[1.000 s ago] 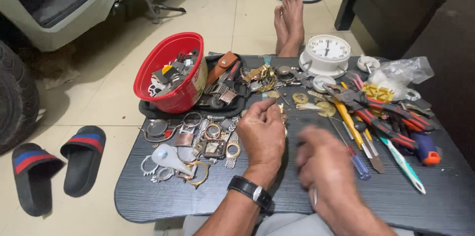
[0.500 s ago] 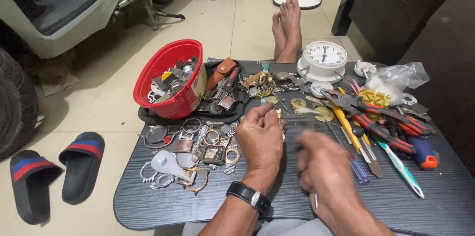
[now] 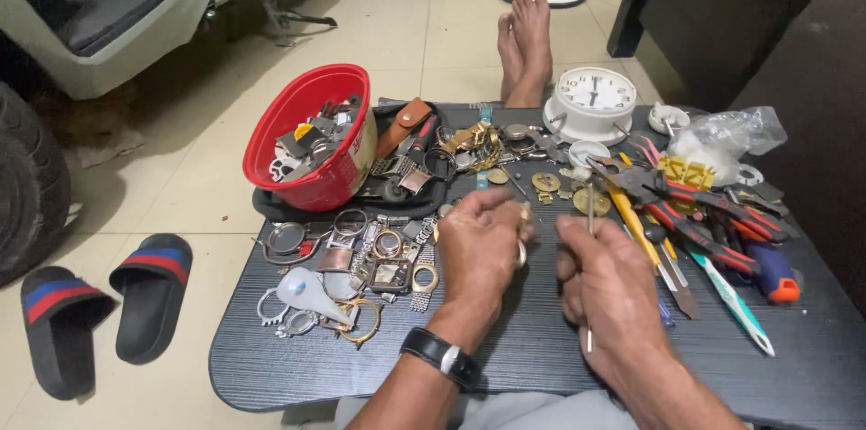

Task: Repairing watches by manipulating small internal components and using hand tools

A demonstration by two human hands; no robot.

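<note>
Hands: both bare hands meet over the middle of a low black table (image 3: 505,367), seen from above.
Left hand: the left hand (image 3: 478,249), with a black wristwatch (image 3: 442,358) on its wrist, has its fingers pinched together on a small metal watch part (image 3: 524,213); the part is mostly hidden by the fingers, so its exact kind cannot be told.
Right hand: the right hand (image 3: 609,281) is closed around a thin metal tool (image 3: 590,213), whose upper end stands up past the fingers just beside the watch part and whose lower end pokes out under the palm.
Left of the hands: loose watch cases, rings and bracelet links (image 3: 361,258) lie spread on the table, near the left hand.
Far left of table: a red plastic bowl (image 3: 311,137) full of watch pieces sits tilted on a black tray (image 3: 271,206).
Right of the hands: red-handled pliers (image 3: 695,213), a yellow-handled screwdriver (image 3: 631,218) and a toothbrush (image 3: 735,299) lie in a heap, close to the right hand.
Far edge: a white alarm clock (image 3: 593,101) stands upright, with a clear plastic bag (image 3: 731,132) to its right.
Beyond the table: two bare feet (image 3: 526,42) rest on the tiled floor.
Floor at left: a pair of black slippers (image 3: 104,308) with red and blue stripes lies well apart from the table.
</note>
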